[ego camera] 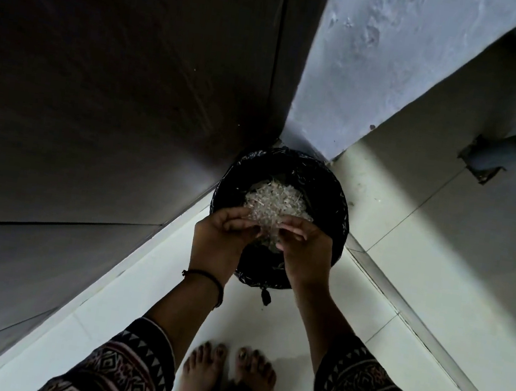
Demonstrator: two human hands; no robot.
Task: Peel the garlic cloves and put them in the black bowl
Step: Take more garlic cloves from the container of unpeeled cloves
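Single head-worn wide-angle view, aimed steeply down at the floor. The left hand [222, 233] and right hand [304, 247] sit near, at frame centre, over a black-lined bin [333, 185]. Bare feet [226, 375] mark the lower edge.

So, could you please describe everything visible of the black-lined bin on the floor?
The bin is round, lined with a crinkled black plastic bag whose knotted end hangs over the near rim. It stands upright on the floor tiles, tucked into the corner between the dark panel and the blue wall. The left hand and right hand hold papery skins over its opening.
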